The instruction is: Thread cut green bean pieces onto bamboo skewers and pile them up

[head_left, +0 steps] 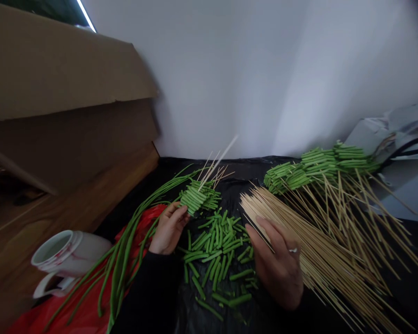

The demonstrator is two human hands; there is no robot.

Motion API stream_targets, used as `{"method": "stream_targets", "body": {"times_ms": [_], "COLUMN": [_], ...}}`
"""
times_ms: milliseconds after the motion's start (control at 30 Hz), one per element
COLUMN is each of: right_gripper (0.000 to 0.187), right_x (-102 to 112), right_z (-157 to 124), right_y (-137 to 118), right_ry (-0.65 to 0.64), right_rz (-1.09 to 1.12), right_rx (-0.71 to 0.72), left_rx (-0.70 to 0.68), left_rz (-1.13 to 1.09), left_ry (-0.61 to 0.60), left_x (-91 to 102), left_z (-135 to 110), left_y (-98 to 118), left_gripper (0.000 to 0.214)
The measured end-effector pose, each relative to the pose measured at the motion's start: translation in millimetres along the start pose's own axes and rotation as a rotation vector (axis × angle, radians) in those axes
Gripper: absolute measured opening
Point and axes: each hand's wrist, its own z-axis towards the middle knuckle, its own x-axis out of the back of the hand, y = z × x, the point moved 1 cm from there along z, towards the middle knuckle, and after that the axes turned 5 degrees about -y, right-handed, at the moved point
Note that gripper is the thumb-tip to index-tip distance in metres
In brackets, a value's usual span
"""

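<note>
My left hand [170, 228] is closed, thumb and fingers pinched at the near edge of a skewer of cut green long-bean pieces [192, 198]. The pieces lie side by side, and a pale stick blurred by motion slants up from them. Other skewered beans [213, 198] lie just behind. My right hand [277, 257], with a ring on one finger, rests at the left edge of a big bundle of bamboo skewers [310, 236]. Its thumb and fingers close on skewers there; how many is hidden. Loose cut bean pieces [216, 250] are spread between my hands.
Finished bean skewers [320, 167] are stacked at the back right, sticks fanning forward. Whole long beans [120, 273] lie on a red plastic bag [90, 301] at left, beside a tipped white pitcher [73, 255]. A cardboard box [66, 69] and a wall [230, 69] stand behind.
</note>
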Motion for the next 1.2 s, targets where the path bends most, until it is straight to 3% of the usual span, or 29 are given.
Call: {"method": "stream_targets", "body": {"times_ms": [133,333,800,900,1000,1100,1200], "right_gripper": [0.048,0.048,0.04,0.027,0.011,0.012,0.016], "right_x": [-3.0,-4.9,-9.2,-8.0,-9.2,-11.9,-14.4], "right_z": [-1.7,-3.1,-5.3,-0.7,1.2,-0.2,-1.7], "right_y": [-0.1,1.5,11.0,26.7,43.8,53.0,52.8], "right_ry": [-0.033,-0.063,-0.121,-0.204,-0.416,-0.517,-0.532], "right_rz": [0.075,0.107,0.096,-0.021,-0.206,-0.29,-0.266], "right_rx": [0.02,0.039,0.091,-0.023,-0.158,-0.198,-0.18], "left_rx": [-0.048,-0.074,-0.093,-0.103,-0.11,-0.139,-0.152], "left_rz": [-0.024,0.047,-0.031,-0.012,0.019,0.065,0.099], "left_ry": [0.137,0.207,0.319,0.328,0.348,0.369,0.37], "left_x": [3.3,0.7,0.1,-1.2,-1.4,-0.7,0.1], "left_z": [7.0,11.3,16.5,19.9,27.9,40.8,56.3], "left_y": [-5.3,-11.7,-13.0,-10.5,-9.0,-10.0,-13.2], "left_gripper": [0.029,0.035,0.036,0.034,0.033,0.035,0.037]}}
